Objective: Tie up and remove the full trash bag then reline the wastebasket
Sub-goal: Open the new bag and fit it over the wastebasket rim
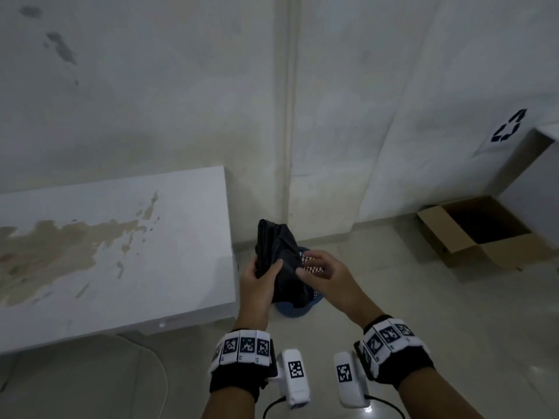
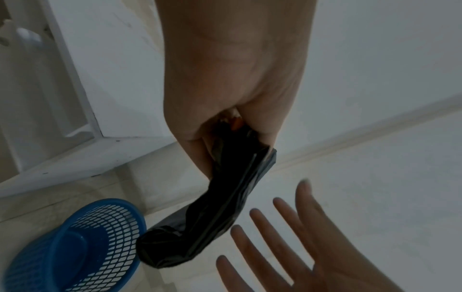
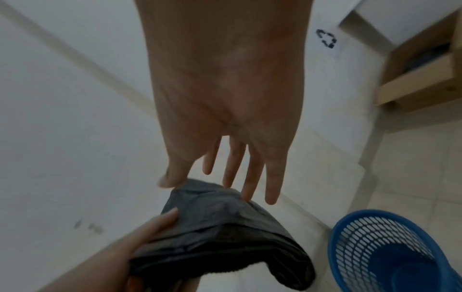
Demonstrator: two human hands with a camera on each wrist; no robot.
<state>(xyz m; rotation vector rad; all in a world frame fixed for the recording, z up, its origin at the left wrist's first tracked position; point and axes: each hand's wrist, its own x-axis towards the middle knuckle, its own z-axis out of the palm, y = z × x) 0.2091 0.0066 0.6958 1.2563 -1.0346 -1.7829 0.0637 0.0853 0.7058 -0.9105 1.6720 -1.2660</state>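
A folded black trash bag (image 1: 279,252) hangs in the air over a blue mesh wastebasket (image 1: 290,309) that stands bare on the floor. My left hand (image 1: 261,278) grips the bag's folded edge, thumb on top. The bag (image 2: 225,195) droops from that fist in the left wrist view, with the wastebasket (image 2: 72,245) below. My right hand (image 1: 317,270) is beside the bag with straight spread fingers; in the right wrist view its fingertips (image 3: 246,194) touch the bag (image 3: 220,233) at its top edge. The wastebasket (image 3: 390,254) looks empty inside.
A white stained table (image 1: 115,252) stands close on the left. An open cardboard box (image 1: 481,231) sits on the floor at the right, under a recycling sign (image 1: 508,127) on the wall. A white cabinet (image 1: 538,176) is at the far right.
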